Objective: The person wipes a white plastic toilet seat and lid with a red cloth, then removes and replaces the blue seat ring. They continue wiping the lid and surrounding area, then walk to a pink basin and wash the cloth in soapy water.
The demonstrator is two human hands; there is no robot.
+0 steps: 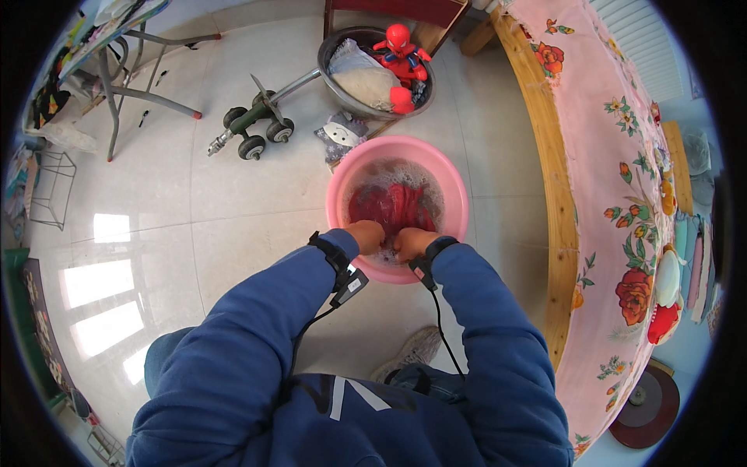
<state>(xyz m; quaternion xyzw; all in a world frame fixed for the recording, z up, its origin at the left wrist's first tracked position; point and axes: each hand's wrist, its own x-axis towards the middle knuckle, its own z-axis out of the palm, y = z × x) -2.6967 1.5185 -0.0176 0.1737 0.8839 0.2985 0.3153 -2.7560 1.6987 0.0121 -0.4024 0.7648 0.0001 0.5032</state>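
A pink plastic basin stands on the tiled floor in front of me, holding foamy, cloudy water. In it lies a wet red cloth, partly under the water and bunched into folds. My left hand is curled into a fist on the near left part of the cloth. Close beside it, my right hand grips the cloth's near right part. The fingertips of both hands are partly hidden by the knuckles, the water and the foam.
Beyond the basin are a small grey cushion and a metal basin holding a red toy figure and a beige stuffed item. A wheeled toy cannon stands left of these. A wooden bed frame runs along the right.
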